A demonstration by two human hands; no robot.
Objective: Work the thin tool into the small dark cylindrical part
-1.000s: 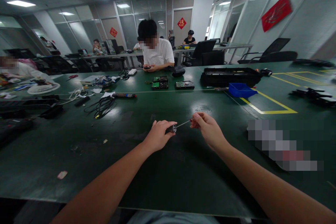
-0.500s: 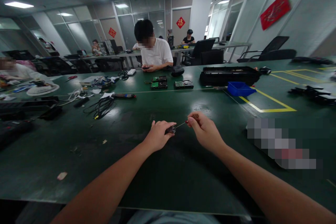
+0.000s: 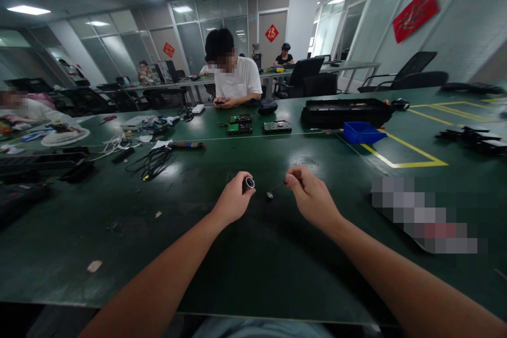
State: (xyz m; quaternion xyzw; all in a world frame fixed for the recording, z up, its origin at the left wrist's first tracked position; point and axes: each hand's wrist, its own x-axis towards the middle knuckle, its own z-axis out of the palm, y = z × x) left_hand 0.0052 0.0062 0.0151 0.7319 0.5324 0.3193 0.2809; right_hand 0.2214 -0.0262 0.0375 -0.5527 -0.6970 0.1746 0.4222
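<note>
In the head view, my left hand [image 3: 232,198] is closed around a short dark cylinder [image 3: 248,184], whose round open end with a pale rim faces right. My right hand [image 3: 312,195] grips the handle of a thin-shafted screwdriver [image 3: 279,186], mostly hidden by the fingers. At the shaft's tip is a small round metallic piece [image 3: 270,195], apart from the cylinder; whether it is stuck to the tip or lies on the table I cannot tell.
Across the green table [image 3: 277,274] lie circuit boards [image 3: 240,125], a blue bin [image 3: 362,133], a long black housing [image 3: 348,113] and a corded tool [image 3: 186,144]. A blurred-out object [image 3: 423,219] lies right of my right arm. Opposite sits a person in white [image 3: 237,79].
The small metallic piece has come away from the cylinder's end, with the screwdriver tip at it. My left hand has shifted slightly up and left, turning the cylinder's open end into view.
</note>
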